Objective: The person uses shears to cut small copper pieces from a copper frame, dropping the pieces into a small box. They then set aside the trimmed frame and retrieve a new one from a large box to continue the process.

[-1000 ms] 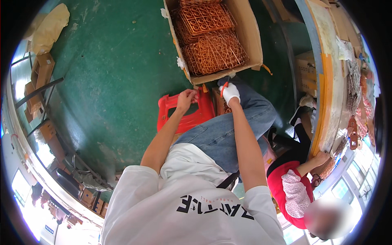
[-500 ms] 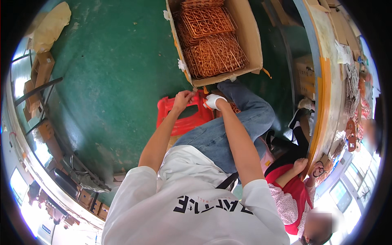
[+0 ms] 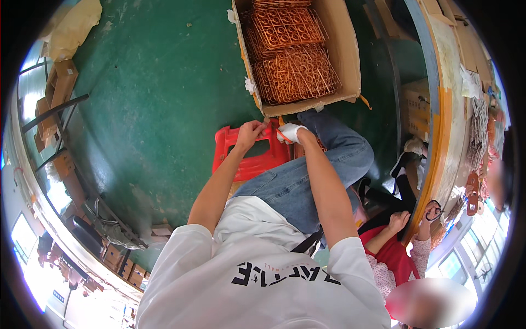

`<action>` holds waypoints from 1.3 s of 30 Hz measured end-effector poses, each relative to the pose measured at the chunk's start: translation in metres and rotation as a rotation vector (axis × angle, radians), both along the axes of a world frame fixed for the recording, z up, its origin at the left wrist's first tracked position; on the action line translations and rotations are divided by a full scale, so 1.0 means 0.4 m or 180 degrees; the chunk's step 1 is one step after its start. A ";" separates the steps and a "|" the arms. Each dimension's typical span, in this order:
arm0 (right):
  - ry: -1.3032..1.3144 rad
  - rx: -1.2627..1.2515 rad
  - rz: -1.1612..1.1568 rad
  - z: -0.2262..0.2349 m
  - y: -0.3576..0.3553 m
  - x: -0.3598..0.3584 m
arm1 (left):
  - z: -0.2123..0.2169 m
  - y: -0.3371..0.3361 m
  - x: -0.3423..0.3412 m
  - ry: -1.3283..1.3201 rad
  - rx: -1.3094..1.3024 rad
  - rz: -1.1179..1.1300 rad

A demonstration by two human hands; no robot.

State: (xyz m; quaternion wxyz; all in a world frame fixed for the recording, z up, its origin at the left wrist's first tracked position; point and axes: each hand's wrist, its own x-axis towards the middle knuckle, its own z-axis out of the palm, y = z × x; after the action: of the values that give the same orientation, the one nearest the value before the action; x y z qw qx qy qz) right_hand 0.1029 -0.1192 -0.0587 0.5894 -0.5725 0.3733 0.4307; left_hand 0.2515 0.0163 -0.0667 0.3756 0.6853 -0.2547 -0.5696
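My left hand (image 3: 251, 132) is bare, and its fingers are bunched together over the back edge of a red plastic stool (image 3: 244, 159). Whatever it pinches is too small to make out. My right hand (image 3: 291, 132) wears a white glove and is closed on a thin orange-red piece (image 3: 281, 135), almost touching the left hand. Just beyond both hands stands an open cardboard box (image 3: 346, 60) filled with copper-coloured wire racks (image 3: 296, 74). My leg in blue jeans (image 3: 329, 159) lies beside the stool.
Another person in a red top (image 3: 392, 252) sits at the lower right, hands at a curved workbench with an orange edge (image 3: 438, 137) strewn with small parts. Cardboard boxes (image 3: 60, 82) and metal frames line the left side of the green floor (image 3: 153, 109).
My gloved right hand has moved left, away from my knee, until it meets my left hand above the stool. The left hand has barely shifted.
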 end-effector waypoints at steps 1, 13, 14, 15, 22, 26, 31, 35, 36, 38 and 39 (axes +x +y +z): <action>-0.0097 0.0077 -0.0005 0.004 0.004 0.012 | 0.001 0.003 0.003 0.0121 -0.0027 0.0075; -0.0254 -0.0242 -0.0227 -0.042 0.020 0.038 | 0.008 0.017 -0.001 0.0366 0.0047 0.0169; -0.0236 -0.0268 -0.0250 -0.071 0.021 0.017 | 0.012 0.007 -0.006 0.0385 0.0024 0.0143; -0.0077 -0.0458 -0.0223 -0.100 0.021 -0.003 | 0.017 -0.003 -0.012 0.0432 0.0016 0.0108; 0.0262 -0.0692 -0.0229 -0.122 0.013 -0.016 | 0.013 -0.001 -0.013 0.0530 0.0038 0.0146; -0.0096 -0.0623 0.0058 -0.032 -0.005 0.019 | 0.009 0.014 -0.004 0.0463 0.0086 0.0147; -0.0169 -0.0226 0.0349 0.067 -0.027 0.053 | -0.009 0.041 -0.003 0.0399 0.0194 -0.0164; 0.0288 -0.0641 -0.0006 0.097 -0.028 0.059 | -0.018 0.138 -0.036 0.0753 0.0221 0.0281; 0.0203 -0.0438 -0.0020 0.095 -0.028 0.054 | -0.011 0.152 -0.024 0.0772 0.0219 0.0254; 0.0122 -0.0218 -0.0009 0.105 -0.016 0.040 | 0.018 0.184 -0.002 0.0668 0.0448 0.0217; 0.0242 -0.0034 -0.0094 0.116 -0.007 0.036 | 0.031 0.196 0.004 0.0636 0.0507 0.0312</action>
State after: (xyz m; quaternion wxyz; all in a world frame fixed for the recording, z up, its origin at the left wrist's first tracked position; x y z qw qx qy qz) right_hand 0.1173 -0.1222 -0.0124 0.5780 -0.5533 0.4061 0.4414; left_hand 0.2532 0.0948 -0.0541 0.3708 0.6644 -0.1362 -0.6344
